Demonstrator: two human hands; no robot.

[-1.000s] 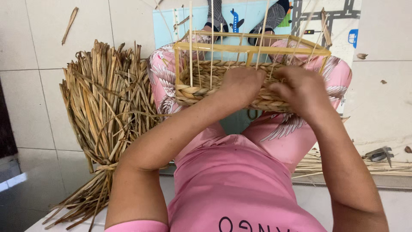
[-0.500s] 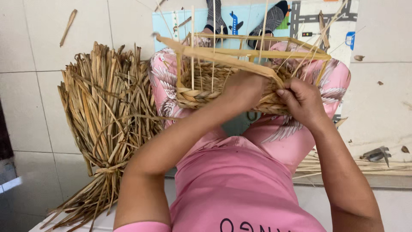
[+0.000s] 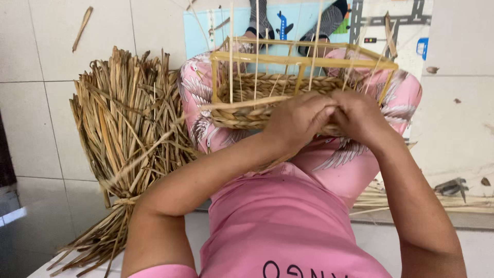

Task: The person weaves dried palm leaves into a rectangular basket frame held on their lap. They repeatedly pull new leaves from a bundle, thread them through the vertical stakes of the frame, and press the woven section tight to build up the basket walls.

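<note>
A tiled floor fills the scene, pale and scattered with bits of straw. On its left lies a big bundle of dried reeds, tied near its lower end. The person sits with legs in pink patterned trousers. A half-woven basket rests on the lap, just right of the bundle: braided straw at the bottom, a yellow wooden frame and thin upright sticks above. The left hand and right hand press together against the near wall of the basket, fingers curled closed on the braid. A flat reed strand runs left from the left hand.
</note>
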